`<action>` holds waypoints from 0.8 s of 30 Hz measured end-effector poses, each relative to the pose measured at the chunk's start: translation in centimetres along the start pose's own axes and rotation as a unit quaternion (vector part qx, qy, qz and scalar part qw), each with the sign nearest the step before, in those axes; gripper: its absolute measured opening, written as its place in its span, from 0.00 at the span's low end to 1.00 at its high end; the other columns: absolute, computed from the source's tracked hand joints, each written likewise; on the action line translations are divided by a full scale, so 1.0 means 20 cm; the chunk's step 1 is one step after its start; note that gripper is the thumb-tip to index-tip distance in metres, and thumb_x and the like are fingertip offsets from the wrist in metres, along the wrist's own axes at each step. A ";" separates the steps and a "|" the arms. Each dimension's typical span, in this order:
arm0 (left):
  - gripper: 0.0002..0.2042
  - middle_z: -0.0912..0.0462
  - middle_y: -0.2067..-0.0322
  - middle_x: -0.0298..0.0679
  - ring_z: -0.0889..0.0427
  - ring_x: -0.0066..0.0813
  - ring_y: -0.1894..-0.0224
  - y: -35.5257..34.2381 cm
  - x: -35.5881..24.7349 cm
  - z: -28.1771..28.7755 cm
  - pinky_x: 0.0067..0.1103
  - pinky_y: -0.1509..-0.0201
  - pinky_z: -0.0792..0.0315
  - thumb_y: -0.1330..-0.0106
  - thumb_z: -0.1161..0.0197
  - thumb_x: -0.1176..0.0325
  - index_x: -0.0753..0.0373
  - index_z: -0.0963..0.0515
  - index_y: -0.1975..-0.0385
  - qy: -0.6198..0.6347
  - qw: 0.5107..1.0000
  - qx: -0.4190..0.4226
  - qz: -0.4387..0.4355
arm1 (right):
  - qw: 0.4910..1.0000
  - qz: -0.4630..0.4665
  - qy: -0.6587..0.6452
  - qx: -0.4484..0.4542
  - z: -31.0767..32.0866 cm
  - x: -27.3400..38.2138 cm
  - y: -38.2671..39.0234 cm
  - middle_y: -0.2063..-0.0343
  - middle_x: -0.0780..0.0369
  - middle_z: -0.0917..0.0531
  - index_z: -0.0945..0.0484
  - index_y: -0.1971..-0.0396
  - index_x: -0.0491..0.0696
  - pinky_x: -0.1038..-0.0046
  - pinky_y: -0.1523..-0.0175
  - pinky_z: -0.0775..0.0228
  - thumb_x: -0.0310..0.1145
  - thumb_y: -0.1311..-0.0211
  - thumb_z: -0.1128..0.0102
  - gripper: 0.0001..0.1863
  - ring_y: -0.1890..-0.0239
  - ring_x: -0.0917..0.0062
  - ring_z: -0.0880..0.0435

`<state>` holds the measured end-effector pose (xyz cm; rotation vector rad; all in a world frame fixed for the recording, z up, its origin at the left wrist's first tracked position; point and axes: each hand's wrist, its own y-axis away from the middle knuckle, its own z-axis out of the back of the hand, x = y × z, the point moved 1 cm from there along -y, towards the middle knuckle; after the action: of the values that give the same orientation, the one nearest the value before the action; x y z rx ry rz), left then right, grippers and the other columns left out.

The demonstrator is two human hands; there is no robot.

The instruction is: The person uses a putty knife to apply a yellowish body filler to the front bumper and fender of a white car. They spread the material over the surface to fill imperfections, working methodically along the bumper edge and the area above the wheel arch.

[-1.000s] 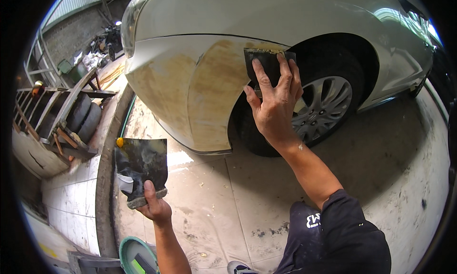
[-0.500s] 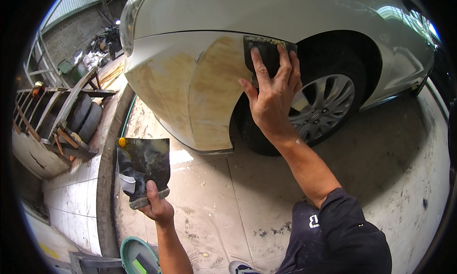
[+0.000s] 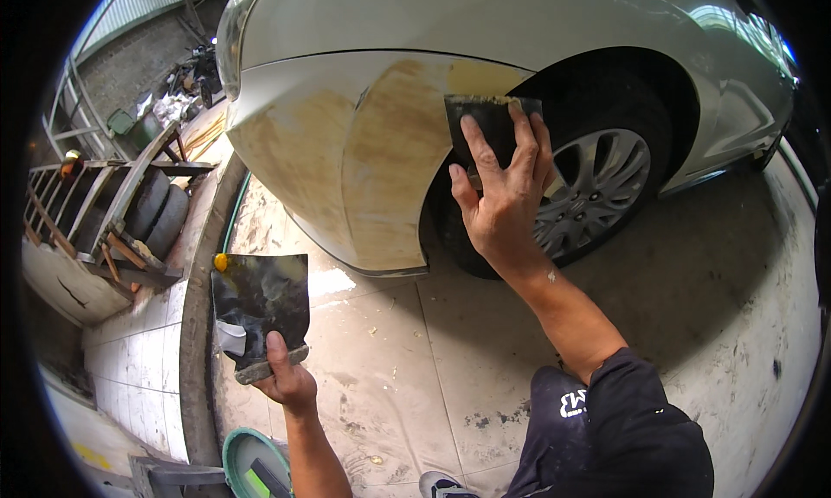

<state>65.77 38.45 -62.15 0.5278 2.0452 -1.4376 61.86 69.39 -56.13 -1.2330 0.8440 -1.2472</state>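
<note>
Sleeve [image 3: 649, 411] of my dark shirt is nearest to me, at the top of my right arm. My left hand [image 3: 290, 387] pinches a flat black plate [image 3: 273, 295] by its thick bottom end. My thumb lies on top, and I think my other fingers prop it from below, so its face can look up at me. Only the bottom is covered by my hand, maybe so the rest is easy to reach. A yellow blob [image 3: 221, 263] sits in its top left corner, perhaps there to be out of the way. A pale flap [image 3: 231, 337] is on its left side.

Farther out, my right hand [image 3: 506, 208] holds a black spreader [image 3: 500, 128]. My fingers are spread over its face, likely to push it evenly, and my thumb is by its lower left corner. Crumbly yellow stuff [image 3: 472, 98] is along its top edge. I cannot tell if that edge touches the car.

Down on the floor, a green bucket [image 3: 232, 465] is beside my left forearm.

Past my hands is the pale car [image 3: 290, 74], with tan patches [image 3: 389, 126] left of the spreader and the wheel [image 3: 597, 182] behind my right hand. Far left, old tires [image 3: 164, 225] lean near wood.
</note>
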 end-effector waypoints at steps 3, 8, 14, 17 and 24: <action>0.18 0.25 0.50 0.46 0.23 0.31 0.51 0.00 -0.01 0.00 0.25 0.48 0.26 0.36 0.45 0.76 0.72 0.34 0.46 -0.001 1.000 0.005 0.000 | 1.000 0.000 0.017 -0.018 -0.01 0.00 -0.08 0.42 0.47 0.40 0.27 0.45 0.56 0.50 0.42 0.49 0.36 0.48 0.36 0.27 0.39 0.45 0.43; 0.20 0.26 0.49 0.46 0.23 0.30 0.51 0.00 0.00 -0.01 0.24 0.49 0.26 0.36 0.44 0.75 0.71 0.35 0.45 0.000 1.000 0.001 0.002 | 0.999 -0.020 0.023 -0.029 -0.03 -0.04 -0.10 0.41 0.47 0.40 0.27 0.44 0.55 0.51 0.39 0.53 0.38 0.45 0.37 0.26 0.38 0.46 0.45; 0.20 0.25 0.50 0.45 0.23 0.30 0.53 0.00 -0.01 -0.01 0.24 0.50 0.25 0.36 0.44 0.75 0.71 0.35 0.45 -0.010 1.000 0.004 0.001 | 0.998 -0.010 0.034 -0.048 -0.05 -0.08 -0.11 0.42 0.45 0.40 0.29 0.43 0.56 0.49 0.43 0.49 0.39 0.47 0.36 0.29 0.39 0.43 0.44; 0.19 0.25 0.50 0.45 0.23 0.29 0.53 0.01 0.00 -0.01 0.24 0.51 0.25 0.37 0.44 0.75 0.72 0.33 0.46 -0.011 1.000 0.004 0.001 | 0.999 -0.012 0.025 -0.043 -0.06 -0.08 -0.11 0.41 0.45 0.41 0.29 0.42 0.57 0.48 0.43 0.49 0.39 0.47 0.35 0.29 0.39 0.43 0.44; 0.17 0.23 0.52 0.45 0.22 0.29 0.55 0.02 0.04 0.01 0.24 0.51 0.25 0.37 0.43 0.74 0.73 0.31 0.49 -0.015 1.000 -0.005 0.017 | 0.999 -0.017 0.014 -0.043 -0.08 -0.10 -0.10 0.40 0.45 0.42 0.30 0.42 0.57 0.47 0.42 0.50 0.37 0.48 0.35 0.30 0.38 0.43 0.46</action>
<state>65.47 38.39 -62.95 0.5310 2.0090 -1.4066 59.55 71.28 -54.81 -1.3052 0.9087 -1.2685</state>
